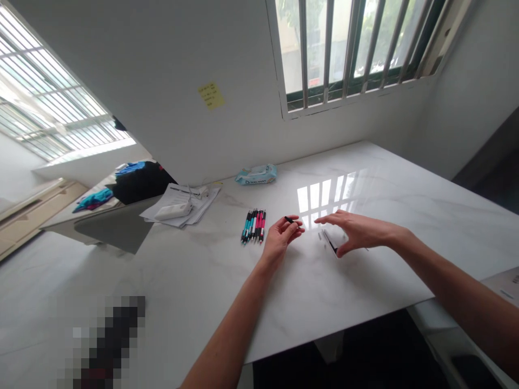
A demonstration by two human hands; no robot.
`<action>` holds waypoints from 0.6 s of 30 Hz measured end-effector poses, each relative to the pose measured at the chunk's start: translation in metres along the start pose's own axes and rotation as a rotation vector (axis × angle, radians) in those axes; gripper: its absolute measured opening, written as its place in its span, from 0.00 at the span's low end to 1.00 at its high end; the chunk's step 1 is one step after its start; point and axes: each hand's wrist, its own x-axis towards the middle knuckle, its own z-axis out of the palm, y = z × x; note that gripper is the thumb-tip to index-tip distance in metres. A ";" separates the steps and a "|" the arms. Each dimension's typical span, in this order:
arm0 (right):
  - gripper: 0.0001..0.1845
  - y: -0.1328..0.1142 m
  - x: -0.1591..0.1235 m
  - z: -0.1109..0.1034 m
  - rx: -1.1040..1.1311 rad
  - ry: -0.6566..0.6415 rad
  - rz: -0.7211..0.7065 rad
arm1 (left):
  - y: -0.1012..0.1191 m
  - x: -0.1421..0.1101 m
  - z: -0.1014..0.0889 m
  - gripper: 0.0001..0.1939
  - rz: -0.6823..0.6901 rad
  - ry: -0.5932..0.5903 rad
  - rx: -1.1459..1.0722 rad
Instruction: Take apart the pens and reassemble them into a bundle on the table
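Note:
My left hand point(283, 233) is closed, pinching a short black rod point(291, 221) that looks like a pen part. To its left, several click pens point(253, 226) lie side by side in a row, some teal and black, others pink and black. My right hand point(352, 229) is spread, thumb and fingers apart, low over the table. Beneath it sits a slim white-edged item with a dark strip point(330, 243), partly covered by the hand. The thumb is close to its near end; whether they touch I cannot tell.
The white marbled table point(203, 302) runs to the wall. At the back are a blue wipes pack point(256, 174) and papers point(208, 202) bearing a white device point(174, 210). A yellow note point(211, 95) is on the wall. A blurred-out dark shape point(115, 335) is at lower left.

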 end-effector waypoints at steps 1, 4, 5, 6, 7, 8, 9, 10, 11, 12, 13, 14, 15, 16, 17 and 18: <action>0.53 0.004 -0.003 0.004 -0.017 -0.015 0.005 | 0.000 -0.001 0.001 0.24 -0.006 0.000 0.008; 0.49 0.012 -0.007 0.011 -0.037 -0.025 0.009 | 0.000 -0.003 0.002 0.24 -0.036 -0.001 0.037; 0.47 0.013 -0.008 0.013 -0.042 -0.017 0.008 | 0.000 -0.004 0.002 0.24 -0.044 -0.003 0.048; 0.45 0.012 -0.008 0.013 -0.048 -0.003 0.005 | 0.000 -0.004 0.001 0.24 -0.047 -0.003 0.057; 0.44 0.010 -0.009 0.014 -0.052 0.022 0.002 | 0.000 -0.004 0.001 0.24 -0.043 0.002 0.062; 0.42 0.006 -0.009 0.014 -0.054 0.060 -0.003 | -0.001 -0.004 0.002 0.23 -0.035 0.009 0.066; 0.41 0.001 -0.010 0.015 -0.052 0.107 -0.013 | -0.001 -0.004 0.002 0.22 -0.026 0.017 0.066; 0.41 -0.006 -0.009 0.017 -0.046 0.162 -0.030 | -0.001 -0.004 0.003 0.22 -0.021 0.022 0.064; 0.41 -0.014 -0.008 0.020 -0.039 0.219 -0.054 | -0.001 -0.004 0.004 0.21 -0.021 0.023 0.061; 0.42 -0.022 -0.007 0.023 -0.033 0.266 -0.090 | -0.001 -0.004 0.004 0.21 -0.027 0.017 0.059; 0.43 -0.030 -0.005 0.028 -0.033 0.306 -0.130 | -0.001 -0.004 0.005 0.21 -0.036 0.006 0.053; 0.45 -0.038 -0.002 0.032 -0.039 0.331 -0.166 | -0.001 -0.005 0.005 0.22 -0.046 -0.008 0.044; 0.46 -0.044 0.001 0.036 -0.051 0.347 -0.197 | -0.001 -0.005 0.006 0.22 -0.054 -0.022 0.031; 0.48 -0.049 0.004 0.040 -0.067 0.357 -0.219 | -0.002 -0.005 0.005 0.23 -0.060 -0.034 0.015; 0.49 -0.053 0.007 0.043 -0.083 0.363 -0.233 | -0.002 -0.006 0.005 0.23 -0.063 -0.039 -0.003; 0.49 -0.056 0.010 0.045 -0.097 0.368 -0.240 | -0.002 -0.006 0.005 0.23 -0.068 -0.041 -0.017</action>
